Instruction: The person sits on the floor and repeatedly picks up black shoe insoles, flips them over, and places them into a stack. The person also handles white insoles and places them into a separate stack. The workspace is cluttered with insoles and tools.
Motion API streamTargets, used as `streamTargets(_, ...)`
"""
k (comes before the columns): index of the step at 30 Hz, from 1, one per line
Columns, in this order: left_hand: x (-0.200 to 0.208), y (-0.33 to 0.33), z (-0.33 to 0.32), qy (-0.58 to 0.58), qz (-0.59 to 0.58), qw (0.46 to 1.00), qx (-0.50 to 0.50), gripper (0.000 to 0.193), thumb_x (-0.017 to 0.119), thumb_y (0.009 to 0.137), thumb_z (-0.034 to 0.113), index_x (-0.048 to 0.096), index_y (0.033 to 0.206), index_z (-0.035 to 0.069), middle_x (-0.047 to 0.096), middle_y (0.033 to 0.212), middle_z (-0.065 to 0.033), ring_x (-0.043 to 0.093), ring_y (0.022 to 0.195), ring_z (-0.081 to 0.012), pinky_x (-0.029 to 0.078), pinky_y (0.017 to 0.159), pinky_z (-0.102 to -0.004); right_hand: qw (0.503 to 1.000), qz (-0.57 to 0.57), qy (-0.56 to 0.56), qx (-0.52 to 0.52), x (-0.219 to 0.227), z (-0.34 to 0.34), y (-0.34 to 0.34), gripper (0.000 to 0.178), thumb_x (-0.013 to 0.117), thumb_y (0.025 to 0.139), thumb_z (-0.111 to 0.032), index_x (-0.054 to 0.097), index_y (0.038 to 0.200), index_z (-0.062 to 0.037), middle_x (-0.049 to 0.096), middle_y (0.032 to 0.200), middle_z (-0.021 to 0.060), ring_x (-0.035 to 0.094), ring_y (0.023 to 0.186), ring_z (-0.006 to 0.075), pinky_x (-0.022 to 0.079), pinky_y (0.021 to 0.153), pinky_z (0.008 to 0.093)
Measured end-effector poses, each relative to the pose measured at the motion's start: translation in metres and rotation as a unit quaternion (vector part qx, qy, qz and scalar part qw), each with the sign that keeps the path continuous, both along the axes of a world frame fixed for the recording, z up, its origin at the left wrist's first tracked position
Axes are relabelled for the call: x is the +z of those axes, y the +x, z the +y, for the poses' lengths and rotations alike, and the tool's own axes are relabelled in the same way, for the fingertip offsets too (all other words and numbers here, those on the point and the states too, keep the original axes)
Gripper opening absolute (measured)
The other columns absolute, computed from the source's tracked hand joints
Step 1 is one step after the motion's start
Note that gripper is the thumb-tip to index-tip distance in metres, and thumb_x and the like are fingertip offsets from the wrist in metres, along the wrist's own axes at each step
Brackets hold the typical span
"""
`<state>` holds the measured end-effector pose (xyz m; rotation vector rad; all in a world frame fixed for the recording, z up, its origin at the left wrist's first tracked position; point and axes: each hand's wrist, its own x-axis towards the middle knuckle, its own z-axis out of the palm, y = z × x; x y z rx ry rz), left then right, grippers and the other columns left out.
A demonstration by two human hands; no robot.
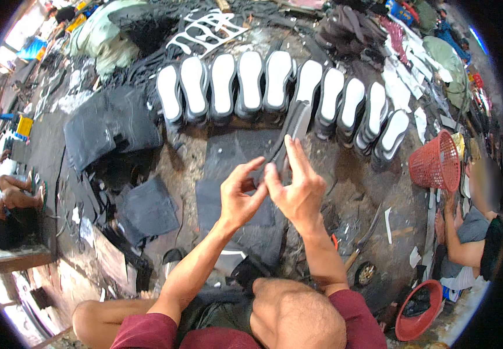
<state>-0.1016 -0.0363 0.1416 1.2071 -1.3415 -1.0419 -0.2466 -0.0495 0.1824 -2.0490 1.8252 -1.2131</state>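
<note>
Between my hands a dark grey shoe sole (pixel 293 131) is tilted up on its edge, its far end in front of the middle stacks. My left hand (pixel 241 195) has its thumb and fingers curled round the sole's near end. On the other side my right hand (pixel 299 189) grips it, thumb toward the left thumb and fingers laid along the sole's right face. Beyond the hands, several stacks of dark soles with white tops (pixel 250 81) stand in an arc on the ground. Flat black sheets (pixel 234 200) lie beneath my hands.
A black folded sheet bundle (pixel 112 125) and a square black piece (pixel 148 209) lie to the left. At right are a red basket (pixel 426 166), a red basin (pixel 401 330) and a seated person (pixel 466 250). Another person (pixel 13 203) sits far left. White cut-out sheeting (pixel 205 32) lies behind the stacks.
</note>
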Motion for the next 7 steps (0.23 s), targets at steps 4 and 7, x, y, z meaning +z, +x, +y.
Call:
streamTargets(4,-0.020,0.051,0.022,0.137,0.033,0.990,0.012,0.045,0.074,0.088,0.004,0.066,0.132,0.009,0.068,0.101,-0.0011,0.065,0.084,-0.0071,0.053,0.069,-0.0214,0.996,0.026,0.081,-0.026,0.021,0.018,-0.020,0.031,0.071,0.084,-0.015,0.074,0.113,-0.0071,0.075,0.091,0.0164,0.074,0.076,0.0332,0.058,0.067,0.0421)
streamTargets(7,-0.028,0.083,0.029,0.174,0.125,0.976,0.037,0.048,0.076,0.087,0.006,0.065,0.134,0.011,0.073,0.103,-0.0036,0.067,0.092,-0.0100,0.055,0.085,-0.0231,0.997,-0.013,0.055,-0.045,0.018,0.023,-0.028,0.023,0.073,0.083,-0.013,0.077,0.105,-0.0093,0.076,0.091,0.0159,0.075,0.079,0.0301,0.060,0.072,0.0395)
